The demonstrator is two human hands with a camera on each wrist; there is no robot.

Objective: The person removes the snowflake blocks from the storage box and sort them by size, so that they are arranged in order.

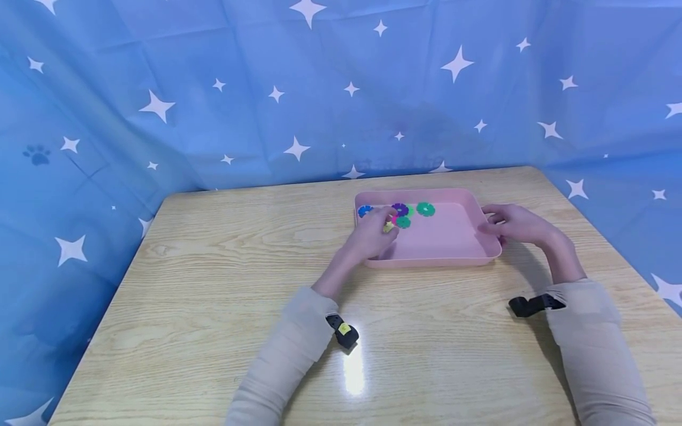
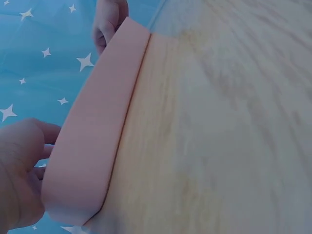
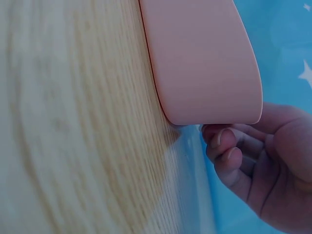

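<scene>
A shallow pink tray (image 1: pixel 442 236) stands on the wooden table, several small notched plastic discs in its left half. My left hand (image 1: pixel 371 234) reaches over the tray's near left corner, thumb and forefinger apart above the discs. A yellow disc (image 1: pixel 388 226) shows between them; in the left wrist view the tray wall hides the fingertips. Close by lie a purple disc (image 1: pixel 400 210), a blue disc (image 1: pixel 364 210) and a green disc (image 1: pixel 403 222). At the tray's right side, my right hand (image 1: pixel 519 225) grips the wall, thumb over the rim and fingers curled outside.
Another green disc (image 1: pixel 425 209) lies near the tray's back wall. The wooden table (image 1: pixel 213 284) extends left of the tray and toward me. Behind it hangs a blue cloth (image 1: pixel 256 136) with white stars. Black wrist cameras sit on both beige sleeves (image 1: pixel 288 349).
</scene>
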